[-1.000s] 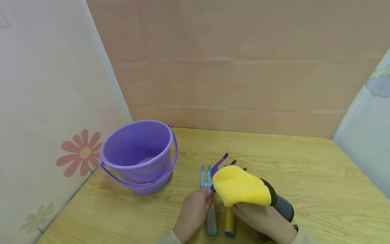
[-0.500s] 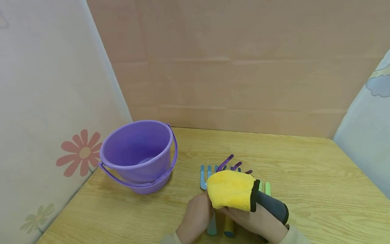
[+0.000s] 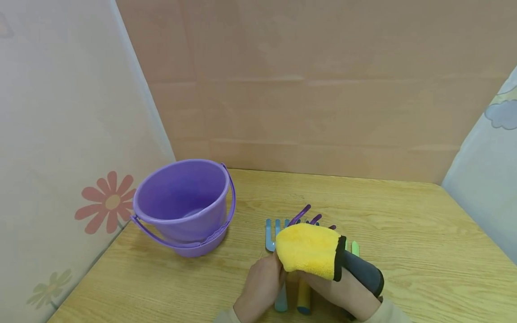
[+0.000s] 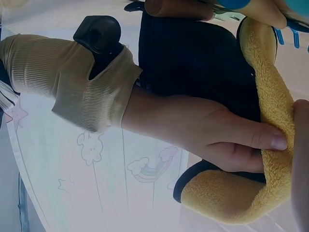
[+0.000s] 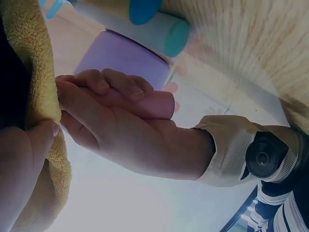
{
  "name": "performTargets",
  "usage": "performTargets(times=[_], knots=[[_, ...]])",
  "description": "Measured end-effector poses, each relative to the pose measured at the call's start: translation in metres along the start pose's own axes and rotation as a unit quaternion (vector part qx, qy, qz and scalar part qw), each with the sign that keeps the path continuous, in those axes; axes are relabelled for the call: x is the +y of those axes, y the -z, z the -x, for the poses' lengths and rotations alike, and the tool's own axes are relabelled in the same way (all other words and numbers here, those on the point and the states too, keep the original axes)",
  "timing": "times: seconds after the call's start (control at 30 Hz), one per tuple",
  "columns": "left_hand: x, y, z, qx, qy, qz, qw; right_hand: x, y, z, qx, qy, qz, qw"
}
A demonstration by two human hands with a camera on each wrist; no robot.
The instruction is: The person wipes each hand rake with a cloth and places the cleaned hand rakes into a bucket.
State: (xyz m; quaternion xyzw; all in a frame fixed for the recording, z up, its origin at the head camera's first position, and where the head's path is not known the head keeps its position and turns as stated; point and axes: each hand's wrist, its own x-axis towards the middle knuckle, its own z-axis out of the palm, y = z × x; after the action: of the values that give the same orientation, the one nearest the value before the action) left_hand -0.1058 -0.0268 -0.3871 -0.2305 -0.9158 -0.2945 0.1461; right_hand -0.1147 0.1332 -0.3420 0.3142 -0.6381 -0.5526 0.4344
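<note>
My left hand (image 3: pixel 260 285) grips a small hand rake by its pinkish handle (image 5: pixel 163 105). Its purple tines (image 3: pixel 300 214) stick out beyond a cloth (image 3: pixel 308 251), yellow and fluffy with a dark reverse and black edging. My right hand (image 3: pixel 343 291) holds that cloth around the rake's head, thumb (image 4: pixel 270 140) pressing on the fold. The hands are close together, and the cloth hides the rake's neck. Beneath them on the table lie a light blue rake (image 3: pixel 269 235), a tool with a yellow handle (image 3: pixel 304 301) and a green-pronged tool (image 3: pixel 355 249).
A purple bucket (image 3: pixel 202 233) with its handle lowered stands to the left on the wooden table (image 3: pixel 387 211). Behind rises a tan panel (image 3: pixel 307 112). Patterned white sheets (image 3: pixel 72 134) flank the table on both sides.
The right hand and cloth have shifted slightly left, close against the left hand. The purple tines have moved a little to the right, and the green prongs have come into sight.
</note>
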Motion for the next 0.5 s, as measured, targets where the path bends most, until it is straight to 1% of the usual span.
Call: performTargets(times=[0.07,0.1,0.13,0.2,0.3,0.33,0.37,0.43,0.47,0.5], knots=[[-0.001,-0.001,0.000,0.003,-0.003,0.001,1.0000,0.004,0.003,0.008,-0.005,0.011,-0.021,1.000],[-0.001,-0.002,-0.001,0.006,-0.005,-0.001,1.0000,0.004,0.004,0.013,0.008,0.002,-0.036,0.999],[-0.001,-0.002,0.000,0.008,-0.004,-0.001,1.0000,0.003,0.004,0.017,0.016,0.003,-0.041,0.999],[-0.001,-0.003,0.000,0.008,-0.002,-0.003,1.0000,0.001,0.003,0.019,0.020,0.000,-0.049,0.999],[0.000,-0.002,0.000,0.008,0.002,-0.006,0.9999,-0.003,0.000,0.019,0.018,0.003,-0.045,0.999],[0.000,-0.002,0.000,0.007,0.004,-0.006,1.0000,-0.004,0.000,0.019,0.009,0.009,-0.038,0.999],[0.001,-0.002,0.000,0.007,0.004,-0.007,0.9999,-0.004,0.000,0.018,-0.001,0.014,-0.030,0.999],[0.001,-0.002,0.000,0.007,0.007,-0.008,0.9999,-0.003,0.000,0.017,-0.013,0.023,0.009,1.000],[0.001,-0.002,-0.001,0.006,0.009,-0.008,0.9999,-0.002,0.001,0.016,-0.011,0.019,0.008,1.000],[0.001,-0.002,-0.001,0.005,0.011,-0.006,0.9999,-0.001,0.001,0.016,-0.001,0.009,0.008,1.000]])
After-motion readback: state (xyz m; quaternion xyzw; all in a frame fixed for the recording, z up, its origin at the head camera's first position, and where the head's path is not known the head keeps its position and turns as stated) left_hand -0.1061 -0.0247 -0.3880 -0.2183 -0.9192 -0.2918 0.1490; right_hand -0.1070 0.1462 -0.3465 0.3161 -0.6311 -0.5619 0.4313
